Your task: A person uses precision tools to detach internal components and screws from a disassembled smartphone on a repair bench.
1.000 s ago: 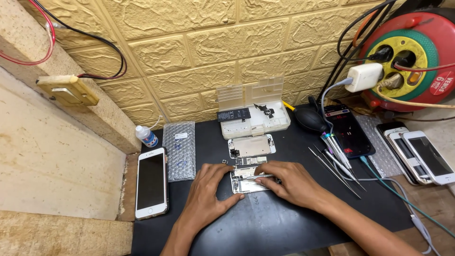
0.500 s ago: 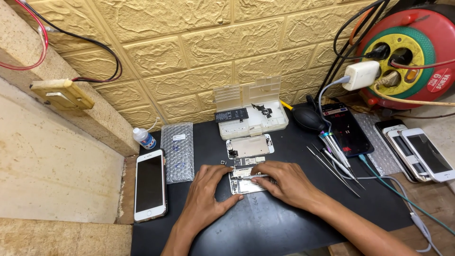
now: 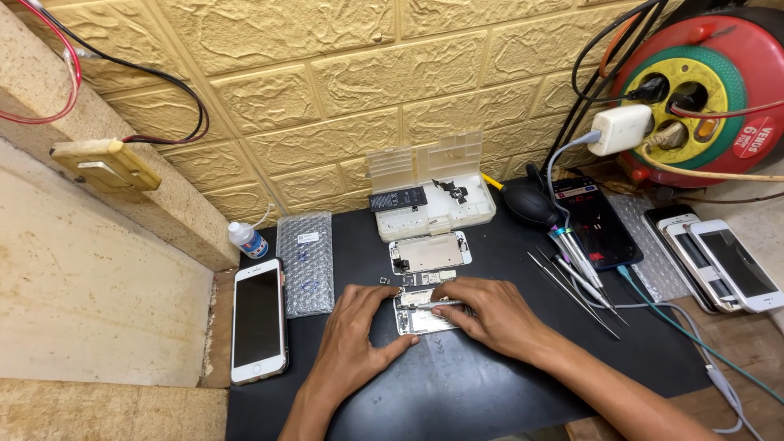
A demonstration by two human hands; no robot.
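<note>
An opened phone body [image 3: 420,317] lies on the black work mat [image 3: 457,384]. My left hand [image 3: 355,331] rests flat beside it, thumb against its lower left edge. My right hand [image 3: 490,314] lies over its right side and pinches a thin metal tool [image 3: 433,305] whose tip sits on the phone's inner parts. Just behind, a detached silver phone panel [image 3: 429,251] lies on the mat. A tiny loose part [image 3: 385,281] sits near my left fingertips.
A clear parts box [image 3: 433,192] holds a battery at the wall. A bubble-wrap pouch [image 3: 305,261], a white phone [image 3: 259,320] and a small bottle [image 3: 246,239] lie left. Tweezers and drivers [image 3: 576,273], a dark phone [image 3: 594,220], more phones [image 3: 719,261] and a red cable reel [image 3: 702,90] are right.
Both hands stay on the opened phone; the view has shifted slightly. My right hand's tool has moved a little over the phone's inner parts.
</note>
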